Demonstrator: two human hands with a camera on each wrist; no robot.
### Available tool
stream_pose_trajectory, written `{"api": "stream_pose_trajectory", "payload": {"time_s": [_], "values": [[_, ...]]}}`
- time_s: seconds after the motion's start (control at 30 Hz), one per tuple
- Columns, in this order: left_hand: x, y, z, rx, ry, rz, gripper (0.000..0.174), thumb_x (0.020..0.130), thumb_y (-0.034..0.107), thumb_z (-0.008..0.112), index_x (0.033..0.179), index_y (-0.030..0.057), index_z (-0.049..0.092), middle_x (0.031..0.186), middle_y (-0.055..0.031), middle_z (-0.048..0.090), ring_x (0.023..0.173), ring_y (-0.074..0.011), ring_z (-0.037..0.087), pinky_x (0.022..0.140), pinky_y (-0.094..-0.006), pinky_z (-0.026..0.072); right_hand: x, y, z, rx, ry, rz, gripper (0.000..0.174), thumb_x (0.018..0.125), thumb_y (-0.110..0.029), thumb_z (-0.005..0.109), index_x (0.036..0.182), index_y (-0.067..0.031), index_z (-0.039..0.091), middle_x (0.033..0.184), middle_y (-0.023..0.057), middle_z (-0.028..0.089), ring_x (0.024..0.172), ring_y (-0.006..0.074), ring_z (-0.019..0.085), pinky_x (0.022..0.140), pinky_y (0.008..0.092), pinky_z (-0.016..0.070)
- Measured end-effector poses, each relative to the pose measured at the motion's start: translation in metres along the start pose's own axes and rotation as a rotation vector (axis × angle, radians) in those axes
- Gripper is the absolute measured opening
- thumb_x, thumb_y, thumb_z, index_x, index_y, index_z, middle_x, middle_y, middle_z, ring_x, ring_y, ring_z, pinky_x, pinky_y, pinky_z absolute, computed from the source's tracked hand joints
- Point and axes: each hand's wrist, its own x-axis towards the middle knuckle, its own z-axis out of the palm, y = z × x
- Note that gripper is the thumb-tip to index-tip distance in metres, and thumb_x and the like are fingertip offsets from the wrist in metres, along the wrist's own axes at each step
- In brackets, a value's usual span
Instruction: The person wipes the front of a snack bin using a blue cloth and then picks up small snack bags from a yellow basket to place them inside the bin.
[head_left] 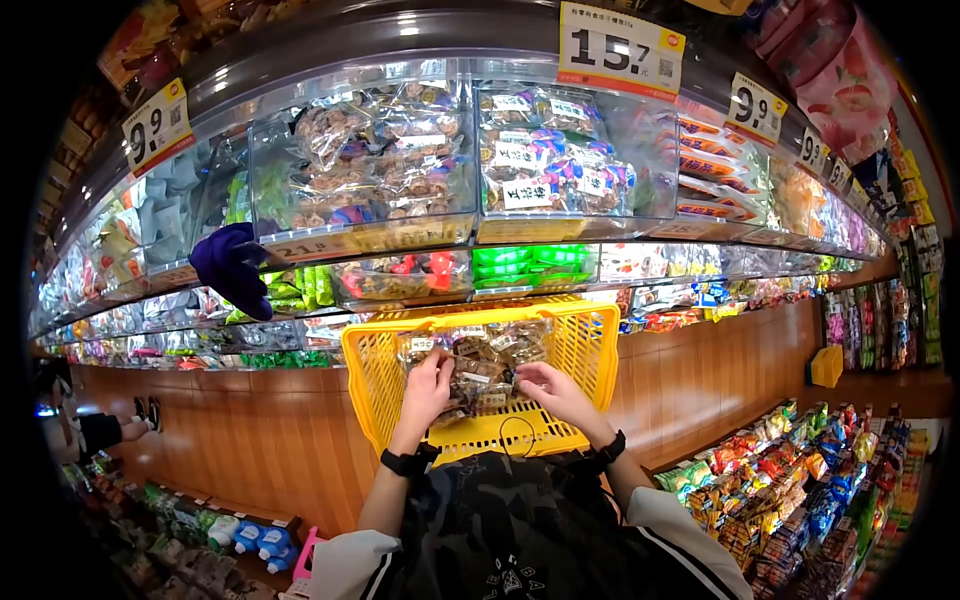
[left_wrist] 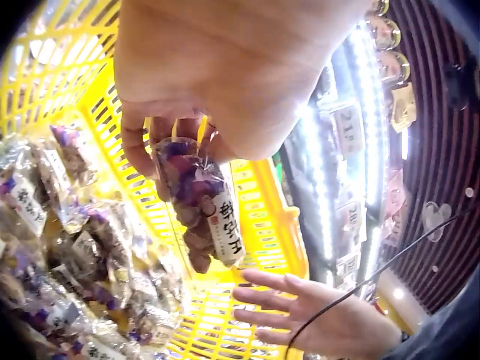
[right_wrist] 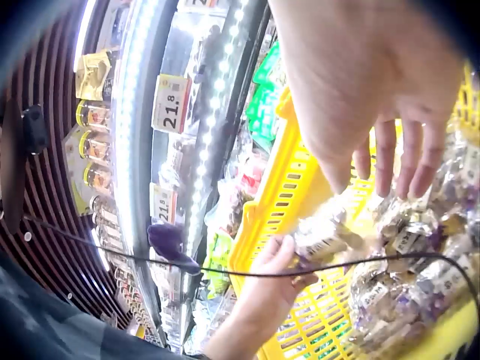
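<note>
My left hand (head_left: 428, 390) pinches a small clear snack packet (left_wrist: 196, 199) inside the yellow basket (head_left: 368, 385). Brown pieces, purple printing and a white label with dark characters show through its wrapper in the left wrist view. My right hand (head_left: 562, 392) is over the basket's right half, its fingers extended and a little apart, with nothing held in them. Below both hands lies a loose heap of similar clear packets (left_wrist: 82, 255). In the right wrist view, the fingers of that hand (right_wrist: 375, 90) hang down beside the heap.
Ahead, clear shelf bins (head_left: 380, 170) hold bagged snacks, under price tags (head_left: 622, 50). A purple cloth-like item (head_left: 235, 268) hangs at the shelf edge. A snack display (head_left: 790, 490) stands behind right. Another person's legs (head_left: 115, 428) show at far left. A thin black cord (right_wrist: 360, 261) crosses the wrist views.
</note>
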Motion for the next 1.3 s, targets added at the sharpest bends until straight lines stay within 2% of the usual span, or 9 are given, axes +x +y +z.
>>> {"api": "stream_pose_trajectory", "payload": {"time_s": [0.17,0.37,0.57,0.67,0.73,1.0,1.07,1.17,1.3], "values": [[-0.009,0.050,-0.023,-0.127,0.016,-0.096,0.015,0.103,0.016,0.052,0.102,0.0009,0.051,0.072,-0.0172,0.057,0.065,-0.0328,0.059,0.061,-0.0380,0.0451,0.005,-0.010,0.032,0.156,-0.076,-0.060,0.046,0.102,-0.024,0.058,0.139,0.0005,0.048,0.111,0.0100,0.066,0.100,0.0183,0.067,0.086,0.0311,0.0555],[-0.019,0.068,-0.013,-0.189,0.151,-0.192,0.019,0.104,0.018,0.050,0.095,0.0013,0.049,0.064,-0.0159,0.055,0.054,-0.0315,0.059,0.051,-0.0391,0.0441,0.002,-0.032,0.055,0.527,0.128,-0.041,0.032,0.104,-0.020,0.053,0.122,0.0060,0.056,0.096,0.0065,0.066,0.078,0.0122,0.066,0.067,0.0262,0.0579],[-0.020,0.062,-0.009,-0.150,0.228,-0.187,0.020,0.105,0.017,0.050,0.091,0.0022,0.046,0.062,-0.0162,0.056,0.050,-0.0301,0.061,0.048,-0.0397,0.0446,-0.001,-0.039,0.053,0.399,0.110,-0.051,0.015,0.101,-0.011,0.057,0.111,-0.0003,0.056,0.102,0.0031,0.062,0.093,0.0109,0.064,0.076,0.0305,0.0603],[-0.020,0.068,-0.015,-0.176,0.177,-0.256,0.018,0.103,0.015,0.052,0.092,0.0020,0.048,0.066,-0.0182,0.058,0.057,-0.0341,0.063,0.050,-0.0405,0.0453,0.001,-0.042,0.042,0.590,0.042,0.066,0.011,0.098,-0.008,0.062,0.107,-0.0039,0.057,0.105,0.0032,0.062,0.099,0.0110,0.063,0.084,0.0310,0.0585],[-0.020,0.061,-0.015,-0.021,0.207,-0.051,0.013,0.101,0.012,0.056,0.094,0.0023,0.051,0.071,-0.0199,0.060,0.063,-0.0380,0.063,0.053,-0.0411,0.0467,0.001,-0.047,0.034,0.939,-0.097,0.164,0.010,0.097,-0.006,0.063,0.104,-0.0053,0.056,0.105,0.0027,0.063,0.101,0.0105,0.062,0.090,0.0300,0.0557],[-0.028,0.065,-0.020,0.048,0.284,0.082,0.008,0.096,0.008,0.062,0.097,0.0042,0.055,0.074,-0.0196,0.061,0.066,-0.0393,0.063,0.055,-0.0401,0.0475,0.008,-0.042,0.024,0.462,0.001,-0.077,0.012,0.095,-0.005,0.066,0.101,-0.0036,0.055,0.095,0.0018,0.065,0.092,0.0100,0.065,0.081,0.0250,0.0531],[-0.034,0.060,-0.015,0.061,0.294,0.085,0.008,0.096,0.008,0.063,0.097,0.0046,0.055,0.073,-0.0195,0.061,0.066,-0.0394,0.063,0.055,-0.0399,0.0472,0.002,-0.080,0.016,-0.125,0.079,-0.153,0.013,0.094,-0.003,0.064,0.101,-0.0020,0.053,0.087,0.0073,0.064,0.084,0.0127,0.066,0.076,0.0269,0.0521],[-0.036,0.057,-0.012,0.058,0.356,0.144,0.008,0.096,0.008,0.063,0.096,0.0050,0.055,0.070,-0.0178,0.058,0.059,-0.0367,0.061,0.051,-0.0382,0.0443,0.001,-0.097,0.025,-0.387,0.293,-0.465,0.012,0.093,-0.003,0.063,0.099,-0.0012,0.052,0.079,0.0114,0.061,0.072,0.0162,0.064,0.067,0.0293,0.0498],[-0.029,0.068,-0.013,-0.010,0.459,0.138,0.011,0.100,0.013,0.059,0.094,0.0045,0.054,0.063,-0.0129,0.050,0.050,-0.0257,0.050,0.047,-0.0344,0.0355,0.009,-0.094,0.045,-0.054,0.372,-0.416,0.012,0.098,-0.010,0.059,0.094,-0.0018,0.053,0.074,0.0073,0.058,0.064,0.0124,0.057,0.059,0.0291,0.0453]]}}
